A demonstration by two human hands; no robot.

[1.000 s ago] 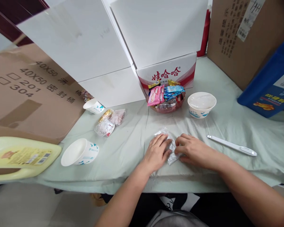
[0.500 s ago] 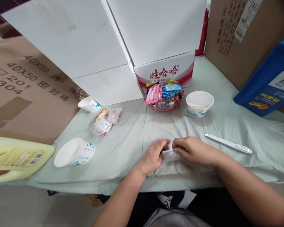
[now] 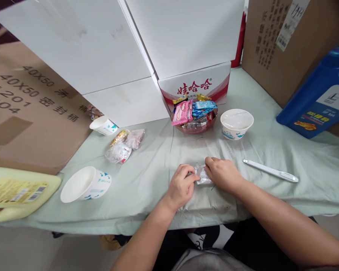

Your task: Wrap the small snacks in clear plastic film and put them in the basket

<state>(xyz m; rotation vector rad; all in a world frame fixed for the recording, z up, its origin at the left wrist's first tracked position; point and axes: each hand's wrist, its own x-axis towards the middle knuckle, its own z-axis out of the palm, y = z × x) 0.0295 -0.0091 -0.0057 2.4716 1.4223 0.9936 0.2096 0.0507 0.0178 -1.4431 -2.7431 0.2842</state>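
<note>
A small clear plastic bag (image 3: 202, 175) lies on the cloth near the table's front edge, between my two hands. At its left side, my left hand (image 3: 182, 185) has thumb and fingertips closed on the plastic. My right hand (image 3: 222, 174) grips the opposite side, its fingers curled over the edge and partly hidden. What the bag holds, if anything, I cannot make out. To the right of my right hand rests a white utility knife (image 3: 271, 170). Beyond it stands a paper bowl (image 3: 237, 124) with clear plastic in its top.
A pink glass bowl (image 3: 196, 129) heaped with wrapped snacks stands at the back, before a white carton (image 3: 199, 84). Several filled plastic bags (image 3: 125, 145) lie left, near a tipped paper bowl (image 3: 87, 184) and another one (image 3: 104, 125). Yellow (image 3: 19, 194) and blue jugs (image 3: 316, 94) flank the table.
The bag now lies flatter on the cloth, with more of it showing. My right hand has shifted slightly left and up; the view has turned a little.
</note>
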